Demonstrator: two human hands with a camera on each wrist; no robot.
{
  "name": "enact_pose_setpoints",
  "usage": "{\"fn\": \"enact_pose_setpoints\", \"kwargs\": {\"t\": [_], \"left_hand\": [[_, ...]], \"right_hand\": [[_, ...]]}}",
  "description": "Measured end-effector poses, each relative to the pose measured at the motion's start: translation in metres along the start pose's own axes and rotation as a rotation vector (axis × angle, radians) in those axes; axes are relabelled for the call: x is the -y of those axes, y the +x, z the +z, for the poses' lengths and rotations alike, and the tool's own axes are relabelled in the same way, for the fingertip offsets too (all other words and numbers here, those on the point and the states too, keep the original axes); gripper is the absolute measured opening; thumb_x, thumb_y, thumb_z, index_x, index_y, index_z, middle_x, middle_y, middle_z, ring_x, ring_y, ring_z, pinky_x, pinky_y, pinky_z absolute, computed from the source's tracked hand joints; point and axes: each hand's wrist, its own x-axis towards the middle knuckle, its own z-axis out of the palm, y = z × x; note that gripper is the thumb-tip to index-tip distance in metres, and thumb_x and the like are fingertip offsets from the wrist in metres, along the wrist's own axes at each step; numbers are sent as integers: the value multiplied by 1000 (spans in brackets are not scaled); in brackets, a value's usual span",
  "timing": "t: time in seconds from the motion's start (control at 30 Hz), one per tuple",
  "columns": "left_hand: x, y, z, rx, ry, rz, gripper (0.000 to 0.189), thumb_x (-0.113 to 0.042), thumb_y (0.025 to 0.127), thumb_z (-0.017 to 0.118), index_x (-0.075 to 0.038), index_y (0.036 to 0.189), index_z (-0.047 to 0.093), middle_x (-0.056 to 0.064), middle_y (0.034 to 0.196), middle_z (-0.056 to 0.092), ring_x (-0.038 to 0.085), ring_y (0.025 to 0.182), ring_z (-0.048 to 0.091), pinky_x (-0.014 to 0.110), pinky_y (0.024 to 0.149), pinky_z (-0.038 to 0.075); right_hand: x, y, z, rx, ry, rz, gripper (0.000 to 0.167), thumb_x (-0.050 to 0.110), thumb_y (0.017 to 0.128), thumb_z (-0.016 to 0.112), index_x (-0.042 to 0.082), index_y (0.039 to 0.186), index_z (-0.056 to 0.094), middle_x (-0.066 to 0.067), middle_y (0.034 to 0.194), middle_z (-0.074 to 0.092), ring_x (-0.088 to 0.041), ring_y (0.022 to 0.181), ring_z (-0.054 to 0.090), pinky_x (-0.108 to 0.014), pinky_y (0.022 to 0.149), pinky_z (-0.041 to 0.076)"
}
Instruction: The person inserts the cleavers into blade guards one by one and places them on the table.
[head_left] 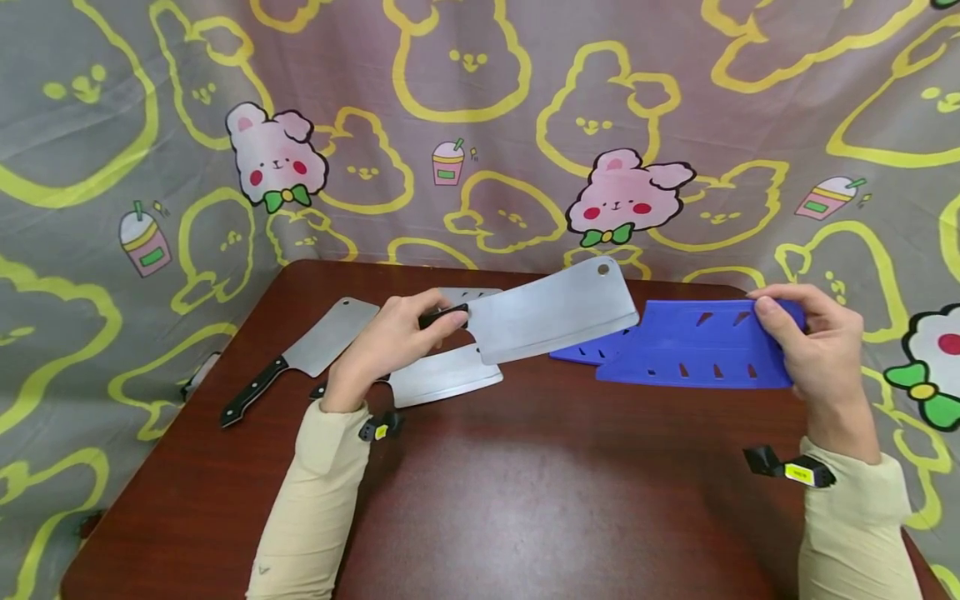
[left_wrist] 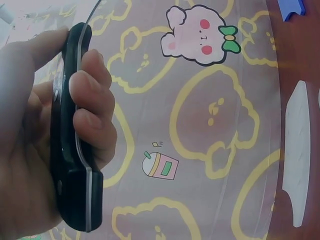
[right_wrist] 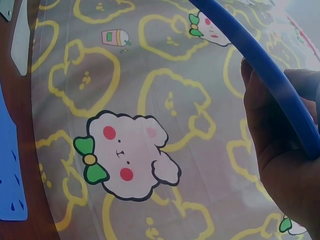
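Observation:
My left hand (head_left: pixel 393 333) grips a cleaver (head_left: pixel 558 312) by its black riveted handle (left_wrist: pixel 75 150). The broad metal blade is raised above the table and points right, with a hole near its upper far corner. On the right, my right hand (head_left: pixel 832 350) pinches the end of a blue slotted blade cover (head_left: pixel 697 350) between thumb and fingers. In the right wrist view the cover (right_wrist: pixel 280 85) shows edge-on. The blade's tip comes close to the cover's left end in the head view, and whether they touch I cannot tell.
A second cleaver (head_left: pixel 330 333) lies at the table's left, and a third (head_left: pixel 442 375) lies below my left hand. Behind are a pale slotted cover (head_left: pixel 468 294) and another blue cover (head_left: pixel 588 350). A patterned curtain (head_left: pixel 495 142) hangs around the brown table (head_left: pixel 517 508).

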Motion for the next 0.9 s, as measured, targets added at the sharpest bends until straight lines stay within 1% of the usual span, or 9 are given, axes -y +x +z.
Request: {"fn": "enact_pose_setpoints", "kwargs": {"t": [0.17,0.33,0.47,0.6,0.7,0.83,0.9], "left_hand": [[-2,0,0,-4,-9,16,26,-46,98,56,-22,102,63,6,67,62,14,59,56,29,55,43],[-3,-1,-1,-20,-17,22,23,-43,99,55,-21,101,61,1,67,59,14,58,54,29,54,42],[-4,-2,0,-29,-23,21,22,-42,99,55,-20,98,60,1,69,58,16,58,52,29,55,41],[-4,-2,1,-31,-34,29,23,-42,99,55,-20,98,60,5,70,59,16,58,52,29,55,41],[-4,-2,0,-36,-38,35,23,-42,99,55,-20,97,59,7,70,59,15,57,51,29,54,41],[-3,-2,-1,-41,-40,36,23,-44,99,54,-22,96,58,4,68,58,15,54,50,28,52,40],[-2,-2,-1,-42,-41,36,24,-45,99,54,-21,96,58,4,69,58,16,54,50,29,52,40]], "right_hand": [[4,-1,2,10,7,-23,16,-20,83,58,-23,98,63,-7,83,73,-10,61,67,-15,55,52],[10,-2,0,-5,20,-63,16,-19,83,59,-25,98,61,-9,84,73,-12,62,67,-15,57,53],[15,-4,0,-15,28,-60,17,-19,84,58,-26,100,60,-9,84,73,-12,62,68,-16,57,54],[18,-5,1,-11,22,-49,18,-20,83,59,-25,100,61,-9,85,73,-12,62,68,-16,58,54],[20,-6,2,-13,16,-62,18,-19,83,60,-25,100,62,-9,84,73,-12,64,69,-16,59,54],[21,-5,3,-15,32,-86,18,-19,83,60,-26,99,61,-10,85,73,-13,65,69,-16,60,54],[21,-5,4,-10,31,-90,18,-19,84,60,-27,100,60,-10,85,73,-13,65,69,-16,61,54]]}}
